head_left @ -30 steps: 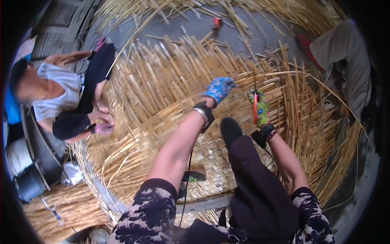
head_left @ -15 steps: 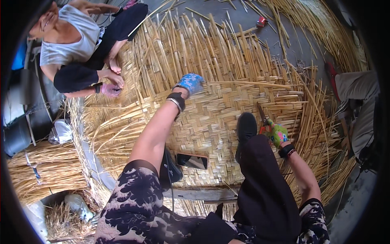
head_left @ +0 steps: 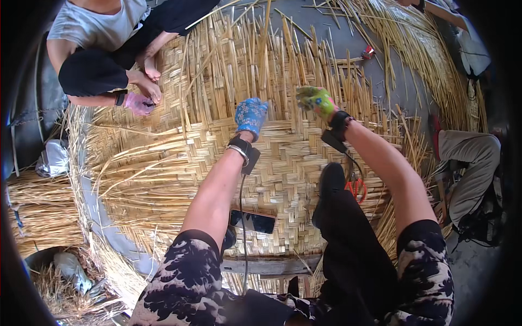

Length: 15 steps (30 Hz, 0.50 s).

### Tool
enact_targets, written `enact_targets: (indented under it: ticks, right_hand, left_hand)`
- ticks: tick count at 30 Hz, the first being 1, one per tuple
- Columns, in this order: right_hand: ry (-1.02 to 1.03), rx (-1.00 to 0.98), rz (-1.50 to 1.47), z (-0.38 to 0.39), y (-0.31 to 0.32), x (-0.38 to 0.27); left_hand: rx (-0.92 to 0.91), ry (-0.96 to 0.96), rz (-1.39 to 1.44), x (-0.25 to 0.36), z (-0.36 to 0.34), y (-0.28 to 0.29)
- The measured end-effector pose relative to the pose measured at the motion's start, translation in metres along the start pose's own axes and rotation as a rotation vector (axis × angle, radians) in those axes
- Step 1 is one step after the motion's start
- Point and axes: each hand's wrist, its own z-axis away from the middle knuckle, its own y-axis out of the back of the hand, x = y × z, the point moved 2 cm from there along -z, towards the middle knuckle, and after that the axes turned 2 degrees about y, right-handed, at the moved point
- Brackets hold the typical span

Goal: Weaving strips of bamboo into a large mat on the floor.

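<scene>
A wide woven bamboo mat (head_left: 163, 163) lies under me, with loose strips (head_left: 255, 65) sticking out at its far edge. In a blue glove, my left hand (head_left: 251, 115) presses down where the weave meets those strips, fingers curled around them. My right hand (head_left: 317, 101), in a green and yellow glove, hovers just to the right over the same strips; its grip is unclear. Red-handled shears (head_left: 356, 188) lie on the mat beside my right knee. A dark phone (head_left: 252, 221) rests on the weave by my left leg.
Another person sits at the upper left of the mat, a pink-gloved hand (head_left: 138, 103) on the weave. A second person's leg (head_left: 467, 157) is at the right. Bundles of strips (head_left: 38, 217) lie at the left, and a small red object (head_left: 368, 52) sits on the grey floor.
My right hand has let go of the red-handled shears, which now lie on the mat, and has risen to the loose strips. My left hand stayed at the weave's edge while the view shifted.
</scene>
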Motion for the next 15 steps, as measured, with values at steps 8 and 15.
enact_targets:
  ticks: [8,15]
  right_hand:
    - [0.022,0.358,1.181,-0.036,-0.045,0.022]
    - [-0.108,0.116,-0.334,-0.063,0.011,0.079]
  left_hand:
    - [0.023,-0.067,0.106,-0.008,0.004,0.006]
    - [-0.016,0.038,0.176,0.007,-0.001,-0.001]
